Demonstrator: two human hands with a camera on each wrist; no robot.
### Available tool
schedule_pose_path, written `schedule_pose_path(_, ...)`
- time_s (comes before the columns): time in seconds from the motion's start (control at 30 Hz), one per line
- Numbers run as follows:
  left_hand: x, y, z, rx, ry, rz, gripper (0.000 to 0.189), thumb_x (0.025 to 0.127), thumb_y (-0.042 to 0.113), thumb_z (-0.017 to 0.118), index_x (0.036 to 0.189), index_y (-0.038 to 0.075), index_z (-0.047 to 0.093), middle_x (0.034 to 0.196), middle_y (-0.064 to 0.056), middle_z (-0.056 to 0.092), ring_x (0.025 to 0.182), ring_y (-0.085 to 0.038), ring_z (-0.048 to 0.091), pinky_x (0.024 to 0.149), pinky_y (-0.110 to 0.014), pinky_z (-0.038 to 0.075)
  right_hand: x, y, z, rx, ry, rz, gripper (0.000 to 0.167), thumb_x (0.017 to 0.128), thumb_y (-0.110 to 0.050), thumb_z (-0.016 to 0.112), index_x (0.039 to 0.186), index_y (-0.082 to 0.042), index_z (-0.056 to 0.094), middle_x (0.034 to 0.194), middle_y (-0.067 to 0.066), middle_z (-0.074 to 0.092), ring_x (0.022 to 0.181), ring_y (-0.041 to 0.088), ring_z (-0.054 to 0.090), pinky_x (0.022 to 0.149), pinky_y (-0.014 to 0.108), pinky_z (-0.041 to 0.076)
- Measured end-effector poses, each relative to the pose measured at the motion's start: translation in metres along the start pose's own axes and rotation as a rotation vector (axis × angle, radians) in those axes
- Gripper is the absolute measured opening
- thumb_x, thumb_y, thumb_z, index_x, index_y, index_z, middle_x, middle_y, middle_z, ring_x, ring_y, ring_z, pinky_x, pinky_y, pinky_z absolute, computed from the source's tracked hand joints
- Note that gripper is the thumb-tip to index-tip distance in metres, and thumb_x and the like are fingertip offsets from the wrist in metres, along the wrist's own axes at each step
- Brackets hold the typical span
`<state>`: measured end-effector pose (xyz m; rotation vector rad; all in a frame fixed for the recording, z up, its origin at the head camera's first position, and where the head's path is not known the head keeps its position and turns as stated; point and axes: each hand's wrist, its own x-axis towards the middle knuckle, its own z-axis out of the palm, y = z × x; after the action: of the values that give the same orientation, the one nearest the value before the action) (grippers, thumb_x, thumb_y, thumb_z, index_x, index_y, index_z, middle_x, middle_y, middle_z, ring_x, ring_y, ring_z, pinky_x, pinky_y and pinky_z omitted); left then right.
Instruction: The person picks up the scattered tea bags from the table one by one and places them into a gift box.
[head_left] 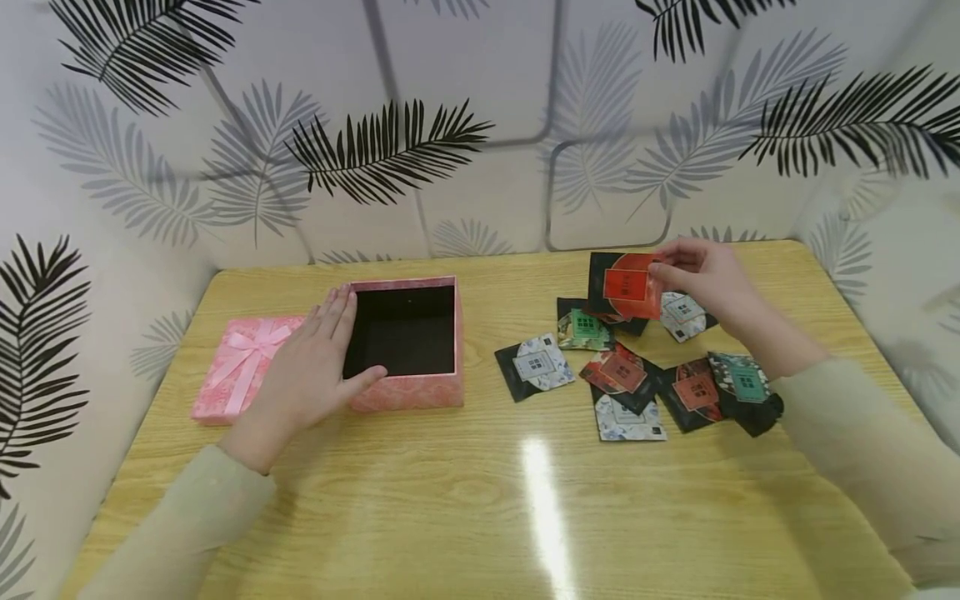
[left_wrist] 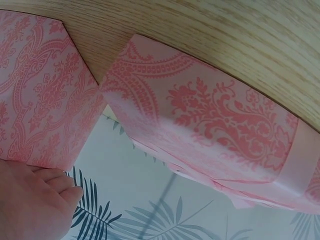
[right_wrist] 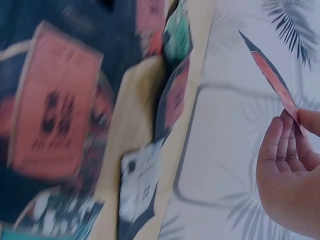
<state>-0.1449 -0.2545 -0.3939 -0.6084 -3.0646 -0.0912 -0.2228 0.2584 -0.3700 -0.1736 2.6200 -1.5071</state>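
Observation:
A pink patterned box (head_left: 408,392) with a black inside stands uncovered at the left of the table. My left hand (head_left: 318,358) rests on its left rim, fingers straight and thumb spread over the front edge. In the left wrist view, the fingers touch the patterned side of the box (left_wrist: 40,95). At the right, my right hand (head_left: 708,279) pinches a red and black sachet (head_left: 625,286) by its right edge, raised over other sachets. The right wrist view shows that sachet (right_wrist: 272,75) nearly edge-on between thumb and fingers.
Left of the box lies its pink lid (head_left: 243,367) with a ribbon bow. Several sachets lie loosely on the table's right half, among them a white one (head_left: 535,365), a green one (head_left: 585,325) and a red one (head_left: 621,375). A leaf-patterned wall covering (head_left: 480,192) rises behind the table.

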Motion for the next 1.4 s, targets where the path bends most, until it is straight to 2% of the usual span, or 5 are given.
schedule_pose_path(0.4,0.0,0.0,-0.001,0.021,0.003,0.0,0.106,0.102,0.068,0.052,0.167,-0.008,0.014,0.176,-0.027,0.016,0.165,-0.042,0.018,0.134,-0.055,0.021,0.006,-0.043,0.041,0.1,-0.074,-0.07,0.029,0.106,-0.013,0.065,0.128,0.006,0.064,0.089,-0.024,0.07,0.081,-0.002,0.068,0.077,0.017,0.058)
schedule_pose_path(0.57,0.001,0.0,-0.001,0.02,0.001,-0.001,0.106,0.102,0.067,0.053,0.167,-0.007,0.014,0.176,-0.026,0.016,0.165,-0.042,0.018,0.135,-0.054,0.02,0.011,-0.057,0.059,0.13,-0.116,-0.093,0.027,0.105,-0.016,0.067,0.126,0.002,0.067,0.085,-0.021,0.072,0.08,0.001,0.069,0.059,0.021,0.051)
schedule_pose_path(0.73,0.001,-0.001,0.0,0.017,0.002,0.001,0.106,0.101,0.066,0.054,0.167,-0.008,0.014,0.176,-0.027,0.016,0.165,-0.042,0.018,0.135,-0.054,0.021,0.017,-0.072,0.081,0.164,-0.151,-0.116,0.025,0.104,-0.011,0.068,0.122,0.006,0.068,0.083,-0.015,0.071,0.077,0.002,0.07,0.064,0.019,0.057)
schedule_pose_path(0.8,0.001,-0.001,0.0,0.015,0.0,0.001,0.106,0.101,0.065,0.055,0.167,-0.008,0.014,0.176,-0.027,0.016,0.165,-0.041,0.018,0.135,-0.054,0.021,0.019,-0.077,0.09,0.18,-0.164,-0.127,0.024,0.103,-0.007,0.067,0.121,0.008,0.067,0.083,-0.014,0.07,0.076,0.002,0.07,0.078,0.02,0.061)
schedule_pose_path(1.4,0.002,-0.002,-0.001,0.007,-0.009,-0.006,0.106,0.101,0.067,0.053,0.167,-0.007,0.015,0.176,-0.024,0.015,0.165,-0.04,0.017,0.135,-0.054,0.021,0.027,-0.114,0.15,0.259,-0.256,-0.15,0.02,0.102,-0.003,0.069,0.119,0.007,0.07,0.085,-0.007,0.073,0.073,0.004,0.072,0.078,0.025,0.065)
